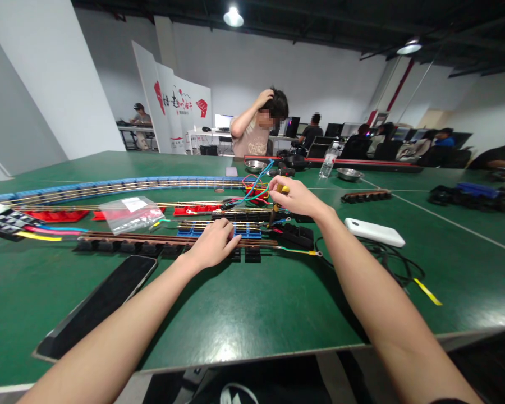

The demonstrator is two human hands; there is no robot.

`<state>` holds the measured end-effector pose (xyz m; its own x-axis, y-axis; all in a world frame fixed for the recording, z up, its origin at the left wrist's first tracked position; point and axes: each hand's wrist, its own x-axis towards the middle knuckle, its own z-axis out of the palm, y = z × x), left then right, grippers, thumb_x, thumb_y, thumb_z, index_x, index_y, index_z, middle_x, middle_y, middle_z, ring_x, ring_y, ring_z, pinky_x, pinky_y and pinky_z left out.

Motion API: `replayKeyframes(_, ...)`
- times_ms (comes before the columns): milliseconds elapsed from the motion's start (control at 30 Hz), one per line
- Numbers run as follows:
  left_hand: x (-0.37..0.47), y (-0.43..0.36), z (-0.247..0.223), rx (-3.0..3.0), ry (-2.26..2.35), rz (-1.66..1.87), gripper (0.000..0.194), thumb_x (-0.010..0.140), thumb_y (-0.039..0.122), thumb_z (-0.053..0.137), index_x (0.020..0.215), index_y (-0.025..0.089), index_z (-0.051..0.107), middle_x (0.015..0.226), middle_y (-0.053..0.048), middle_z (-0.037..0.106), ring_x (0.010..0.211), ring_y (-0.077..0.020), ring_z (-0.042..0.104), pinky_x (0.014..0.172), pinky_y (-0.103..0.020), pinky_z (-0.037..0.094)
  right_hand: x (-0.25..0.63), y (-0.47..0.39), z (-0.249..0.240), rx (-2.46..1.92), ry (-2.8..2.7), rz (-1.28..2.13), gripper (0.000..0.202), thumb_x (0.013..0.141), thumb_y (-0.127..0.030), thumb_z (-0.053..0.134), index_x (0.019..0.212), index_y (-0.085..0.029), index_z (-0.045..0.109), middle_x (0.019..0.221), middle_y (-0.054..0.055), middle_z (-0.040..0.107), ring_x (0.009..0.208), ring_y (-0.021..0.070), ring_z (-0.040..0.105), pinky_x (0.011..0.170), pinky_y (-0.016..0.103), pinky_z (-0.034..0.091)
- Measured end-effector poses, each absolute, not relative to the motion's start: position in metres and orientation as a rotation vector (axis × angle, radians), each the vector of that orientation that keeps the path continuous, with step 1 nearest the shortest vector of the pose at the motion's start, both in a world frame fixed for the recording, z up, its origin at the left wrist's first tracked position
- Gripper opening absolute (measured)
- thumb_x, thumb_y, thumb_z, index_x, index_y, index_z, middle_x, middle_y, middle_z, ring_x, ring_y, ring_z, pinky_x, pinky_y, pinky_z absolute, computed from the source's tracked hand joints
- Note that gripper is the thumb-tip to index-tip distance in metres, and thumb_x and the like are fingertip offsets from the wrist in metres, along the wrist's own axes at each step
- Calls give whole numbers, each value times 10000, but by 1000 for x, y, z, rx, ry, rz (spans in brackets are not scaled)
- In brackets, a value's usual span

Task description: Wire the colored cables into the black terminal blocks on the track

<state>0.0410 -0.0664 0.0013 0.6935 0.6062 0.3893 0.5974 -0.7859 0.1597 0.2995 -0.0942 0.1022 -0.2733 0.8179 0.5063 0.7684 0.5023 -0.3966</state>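
My left hand [215, 244] rests with bent, slightly spread fingers on brown rods in black holders [138, 245], beside a blue holder strip [248, 229]. My right hand [292, 195] is closed around a yellow-and-dark screwdriver-like tool [275, 209], held upright with its lower end near a black block [293, 236]. Just behind the tool are red, blue and green wires [256, 193]. A wire with a yellow sleeve and ring terminal [309, 253] sticks out to the right of the brown rods. What the tool's tip touches is too small to tell.
A black phone [101, 306] lies at front left, a plastic bag [132, 214] beyond it. On the right are a white power bank [374, 232] and black cables [398, 264]. A bottle [328, 161] and metal bowl [349, 174] stand behind. A person [256, 132] is across the table.
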Motion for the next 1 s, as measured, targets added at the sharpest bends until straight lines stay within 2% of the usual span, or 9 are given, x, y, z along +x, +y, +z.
replayKeyframes(67, 41, -66, 1, 2882, 1024, 672, 325, 984, 436, 374, 792, 205, 497, 901, -67, 533, 867, -232, 531, 818, -390, 433, 298, -95, 102, -1342, -1991, 80, 261, 818, -436, 591, 950, -232, 494, 760, 0, 588, 630, 158, 494, 619, 317, 373)
replayKeyframes(167, 41, -66, 1, 2902, 1021, 667, 322, 989, 430, 365, 797, 205, 491, 902, -68, 529, 868, -230, 527, 814, -386, 432, 291, -95, 100, -1464, -1810, -15, 511, 717, -613, 676, 985, -249, 437, 680, -24, 556, 582, 164, 480, 579, 309, 351)
replayKeyframes(367, 41, -68, 3, 2905, 1030, 636, 316, 992, 420, 365, 799, 201, 487, 909, -69, 530, 886, -230, 527, 826, -383, 436, 281, -89, 93, -1624, -1518, -119, 619, 640, -797, 602, 853, -249, 407, 693, -3, 563, 647, 197, 528, 615, 313, 363)
replayKeyframes(500, 41, -68, 3, 2910, 1031, 637, 320, 993, 421, 363, 800, 201, 493, 911, -70, 533, 888, -231, 531, 830, -384, 439, 282, -88, 91, -1630, -1511, -133, 621, 622, -810, 602, 803, -251, 398, 692, 5, 576, 654, 199, 532, 604, 305, 355)
replayKeyframes(700, 41, -67, 3, 2901, 1029, 636, 322, 991, 423, 368, 802, 199, 502, 916, -71, 537, 890, -230, 533, 840, -386, 441, 283, -88, 91, -1540, -1571, -119, 624, 562, -765, 692, 767, -253, 400, 619, -38, 544, 568, 156, 481, 570, 283, 339)
replayKeyframes(1000, 41, -68, 3, 2899, 1030, 647, 332, 990, 426, 366, 799, 197, 512, 912, -71, 537, 880, -229, 525, 822, -381, 442, 277, -80, 79, -1479, -1445, -297, 612, 596, -760, 672, 715, -257, 344, 583, -55, 465, 537, 138, 436, 565, 273, 305)
